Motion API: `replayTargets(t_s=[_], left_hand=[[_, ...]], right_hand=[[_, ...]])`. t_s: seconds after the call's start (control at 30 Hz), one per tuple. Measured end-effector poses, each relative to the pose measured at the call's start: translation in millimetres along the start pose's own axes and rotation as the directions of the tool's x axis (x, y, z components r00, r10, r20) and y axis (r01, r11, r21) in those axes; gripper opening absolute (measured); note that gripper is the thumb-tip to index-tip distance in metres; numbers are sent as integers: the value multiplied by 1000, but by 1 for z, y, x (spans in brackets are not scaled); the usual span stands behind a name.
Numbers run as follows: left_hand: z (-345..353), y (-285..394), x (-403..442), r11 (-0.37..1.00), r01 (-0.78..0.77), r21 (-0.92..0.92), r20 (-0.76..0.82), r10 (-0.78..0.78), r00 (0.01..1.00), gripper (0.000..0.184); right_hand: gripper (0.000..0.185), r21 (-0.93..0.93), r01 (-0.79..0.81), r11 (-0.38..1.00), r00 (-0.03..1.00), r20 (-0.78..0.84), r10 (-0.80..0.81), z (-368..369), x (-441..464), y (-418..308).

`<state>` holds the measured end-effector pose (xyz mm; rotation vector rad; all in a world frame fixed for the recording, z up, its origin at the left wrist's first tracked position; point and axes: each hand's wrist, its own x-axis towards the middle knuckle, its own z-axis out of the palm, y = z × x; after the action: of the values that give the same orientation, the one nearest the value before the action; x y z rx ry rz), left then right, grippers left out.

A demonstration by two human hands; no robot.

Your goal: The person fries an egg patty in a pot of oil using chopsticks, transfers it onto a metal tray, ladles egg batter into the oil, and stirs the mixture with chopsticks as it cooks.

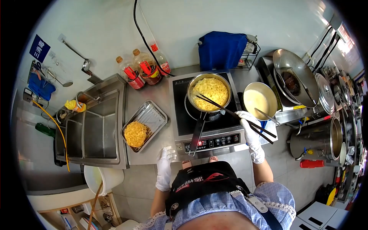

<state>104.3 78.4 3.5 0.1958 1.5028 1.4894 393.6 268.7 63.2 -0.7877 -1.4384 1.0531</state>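
Observation:
My right hand (251, 134), in a white glove, grips a pair of long dark chopsticks (234, 114). Their tips reach into a steel saucepan (229, 86) on the induction cooker (180, 111), touching a yellow, crinkled round of food (209, 91) that fills it. The pan's black handle (197, 132) points toward me. My left hand (165, 168), also gloved, hangs near the counter's front edge with its fingers loosely apart and holds nothing. Left of the cooker, a metal tray (158, 115) with a rack carries a golden crinkled cake (135, 134).
A pot of pale yellow liquid (256, 99) with a utensil stands close to my right hand. Behind it sits a wok (283, 61). Sauce bottles (145, 67) and a blue cloth-covered item (221, 50) line the wall. A double sink (100, 132) lies left.

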Motion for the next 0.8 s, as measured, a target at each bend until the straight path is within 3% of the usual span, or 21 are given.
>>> replayTargets(t_s=[0.2, 0.33, 0.6, 0.8], left_hand=[[-2, -1, 2, 1000, -8, 10, 14, 8, 1000, 34], [-3, -2, 3, 1000, -14, 7, 27, 14, 1000, 34], [-7, -2, 4, 1000, -8, 7, 32, 8, 999, 32], [-12, 0, 3, 1000, -8, 7, 15, 8, 1000, 31]], right_hand=[[13, -35, -20, 999, 1000, 20, 21, -1, 0, -7], [15, -21, 65, 998, 998, -11, -65, -4, 4, -21], [18, -234, 185, 954, 983, 27, -184, 8, 19, -10], [19, -205, 144, 968, 990, 24, -142, 17, 15, 4]])
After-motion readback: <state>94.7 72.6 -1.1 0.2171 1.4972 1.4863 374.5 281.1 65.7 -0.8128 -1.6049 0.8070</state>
